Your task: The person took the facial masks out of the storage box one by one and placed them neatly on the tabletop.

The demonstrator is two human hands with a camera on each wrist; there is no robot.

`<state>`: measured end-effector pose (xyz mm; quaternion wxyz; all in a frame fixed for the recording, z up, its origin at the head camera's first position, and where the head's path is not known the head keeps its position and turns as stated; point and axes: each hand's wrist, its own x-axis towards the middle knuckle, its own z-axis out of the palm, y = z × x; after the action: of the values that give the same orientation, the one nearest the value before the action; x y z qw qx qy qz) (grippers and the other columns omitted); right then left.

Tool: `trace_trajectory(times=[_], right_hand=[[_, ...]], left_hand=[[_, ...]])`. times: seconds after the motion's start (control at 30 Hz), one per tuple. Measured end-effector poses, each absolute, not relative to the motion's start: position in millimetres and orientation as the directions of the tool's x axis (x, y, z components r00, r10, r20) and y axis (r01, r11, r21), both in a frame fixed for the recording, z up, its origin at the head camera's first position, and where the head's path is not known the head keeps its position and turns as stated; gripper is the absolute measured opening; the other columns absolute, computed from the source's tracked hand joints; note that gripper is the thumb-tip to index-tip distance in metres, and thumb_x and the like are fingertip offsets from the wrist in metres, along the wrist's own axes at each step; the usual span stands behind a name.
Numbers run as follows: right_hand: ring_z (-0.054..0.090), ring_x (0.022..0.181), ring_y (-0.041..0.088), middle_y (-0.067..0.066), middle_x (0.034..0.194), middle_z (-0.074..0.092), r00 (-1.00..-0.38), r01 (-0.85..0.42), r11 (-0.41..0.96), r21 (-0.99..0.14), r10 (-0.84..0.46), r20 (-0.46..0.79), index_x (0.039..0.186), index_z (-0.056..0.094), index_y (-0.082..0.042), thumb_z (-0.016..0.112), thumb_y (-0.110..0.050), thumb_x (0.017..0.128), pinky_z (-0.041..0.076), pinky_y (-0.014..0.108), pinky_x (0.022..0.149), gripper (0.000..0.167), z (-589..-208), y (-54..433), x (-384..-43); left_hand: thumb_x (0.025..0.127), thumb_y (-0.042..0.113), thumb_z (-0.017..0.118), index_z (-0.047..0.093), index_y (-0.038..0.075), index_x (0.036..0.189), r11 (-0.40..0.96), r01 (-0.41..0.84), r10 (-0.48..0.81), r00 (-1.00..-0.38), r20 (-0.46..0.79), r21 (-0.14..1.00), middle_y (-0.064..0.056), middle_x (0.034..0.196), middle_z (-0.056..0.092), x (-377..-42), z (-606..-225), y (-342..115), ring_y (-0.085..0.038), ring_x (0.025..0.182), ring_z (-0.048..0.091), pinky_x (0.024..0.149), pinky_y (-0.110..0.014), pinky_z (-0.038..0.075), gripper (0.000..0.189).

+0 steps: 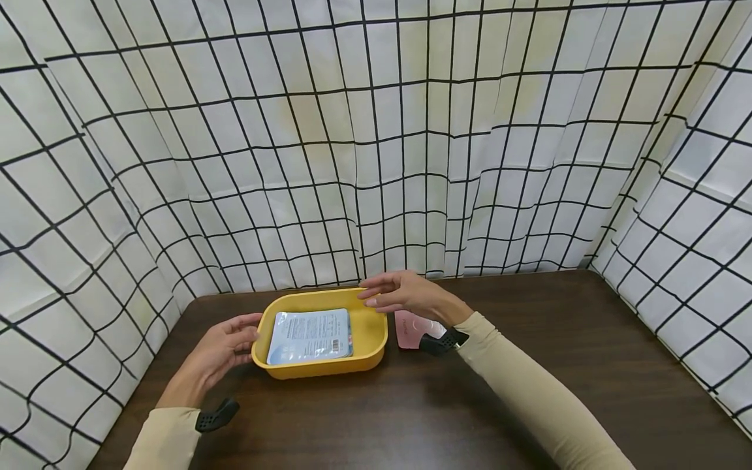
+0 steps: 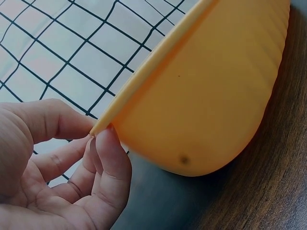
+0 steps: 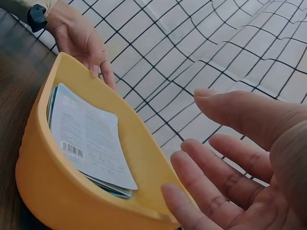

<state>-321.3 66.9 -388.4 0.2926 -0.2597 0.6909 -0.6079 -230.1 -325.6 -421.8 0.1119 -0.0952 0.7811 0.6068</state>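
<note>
A yellow tray point(image 1: 329, 367) sits on the table's left half and holds a flat light-blue packet point(image 1: 309, 336) with a barcode, printed side up point(image 3: 86, 134). My left hand point(image 1: 252, 337) is at the tray's left rim. Its fingertips point(image 2: 103, 139) touch the rim's edge of the tray point(image 2: 206, 96), fingers loosely bent and not wrapped round it. The same hand point(image 3: 98, 62) shows at the far rim in the right wrist view. My right hand point(image 1: 376, 294) hovers palm-down over the tray's far right corner, its fingers point(image 3: 206, 151) spread, holding nothing, above the tray wall point(image 3: 57, 191).
A pink packet point(image 1: 409, 329) lies on the dark wooden table point(image 1: 529, 313) just right of the tray, partly behind my right wrist. A white curtain with a black grid point(image 1: 376, 163) closes in the back and both sides. Black camera mounts point(image 1: 216, 415) sit on both wrists.
</note>
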Motion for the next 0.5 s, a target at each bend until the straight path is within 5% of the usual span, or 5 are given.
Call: trace_trajectory(times=[0.5], right_hand=[[0.064, 0.123, 0.021, 0.016, 0.142, 0.060, -0.649, -0.065, 0.178, -0.982, -0.755, -0.094, 0.146, 0.052, -0.005, 0.076, -0.017, 0.092, 0.050, 0.042, 0.103, 0.061, -392.1, 36.6, -324.3]], left_hand=[[0.101, 0.020, 0.062, 0.035, 0.005, 0.156, 0.254, -0.273, -0.014, -0.960, -0.279, 0.928, -0.018, 0.137, 0.054, -227.8, -419.4, -324.7, -0.020, 0.099, 0.062, 0.082, -0.032, 0.057, 0.063]])
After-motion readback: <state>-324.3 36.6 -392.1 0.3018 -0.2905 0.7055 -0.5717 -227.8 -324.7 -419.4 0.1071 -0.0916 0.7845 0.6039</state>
